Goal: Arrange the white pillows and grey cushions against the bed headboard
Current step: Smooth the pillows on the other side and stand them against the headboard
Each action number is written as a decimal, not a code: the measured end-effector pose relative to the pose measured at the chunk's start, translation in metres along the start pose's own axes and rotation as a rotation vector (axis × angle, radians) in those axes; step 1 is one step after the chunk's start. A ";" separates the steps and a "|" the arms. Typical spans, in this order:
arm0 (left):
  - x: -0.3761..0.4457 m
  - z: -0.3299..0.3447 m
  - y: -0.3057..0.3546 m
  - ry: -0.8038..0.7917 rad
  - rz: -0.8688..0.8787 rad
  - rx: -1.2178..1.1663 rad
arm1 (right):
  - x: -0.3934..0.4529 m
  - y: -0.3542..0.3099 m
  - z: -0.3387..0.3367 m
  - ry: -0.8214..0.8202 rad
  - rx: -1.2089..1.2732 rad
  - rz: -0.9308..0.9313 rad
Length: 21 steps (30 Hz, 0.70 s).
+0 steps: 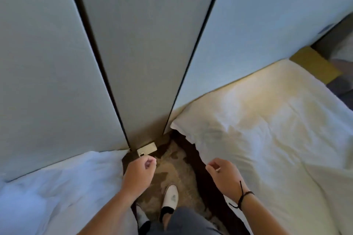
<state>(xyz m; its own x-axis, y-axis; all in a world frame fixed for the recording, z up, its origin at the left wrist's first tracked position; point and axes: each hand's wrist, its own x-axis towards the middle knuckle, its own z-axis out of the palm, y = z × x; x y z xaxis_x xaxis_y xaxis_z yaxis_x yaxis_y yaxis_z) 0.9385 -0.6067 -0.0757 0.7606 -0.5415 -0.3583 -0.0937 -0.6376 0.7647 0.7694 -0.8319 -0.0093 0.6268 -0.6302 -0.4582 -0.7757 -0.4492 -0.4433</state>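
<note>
I stand in the narrow gap between two beds, facing the tall pale padded headboard panels (145,47). The right bed (267,124) has a white sheet with no pillow or cushion on it. On the left, the other bed (57,192) shows rumpled white bedding. My left hand (138,174) hangs over the gap with fingers loosely curled, holding nothing. My right hand (223,174) hovers by the right bed's edge, fingers loosely curled and empty; a dark cord band sits on its wrist. No white pillows or grey cushions are in view.
Patterned brown carpet (172,166) fills the gap, with my feet in white slippers (170,198) on it. A small beige phone-like object (146,150) lies at the base of the headboard. A yellowish stand (313,63) sits beyond the right bed's far corner.
</note>
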 end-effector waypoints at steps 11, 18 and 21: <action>-0.032 0.107 0.115 -0.228 0.321 0.141 | -0.101 0.137 -0.035 0.274 0.291 0.248; -0.094 0.238 0.203 -0.375 0.451 0.224 | -0.178 0.271 -0.063 0.370 0.361 0.353; -0.140 0.302 0.238 -0.452 0.488 0.223 | -0.212 0.337 -0.081 0.427 0.419 0.382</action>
<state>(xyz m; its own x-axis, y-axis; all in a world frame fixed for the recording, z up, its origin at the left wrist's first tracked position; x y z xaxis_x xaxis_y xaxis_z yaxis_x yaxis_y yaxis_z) 0.6151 -0.8479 -0.0055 0.2610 -0.9383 -0.2267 -0.5229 -0.3348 0.7839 0.3694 -0.9008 0.0007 0.1662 -0.9269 -0.3365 -0.7879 0.0803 -0.6106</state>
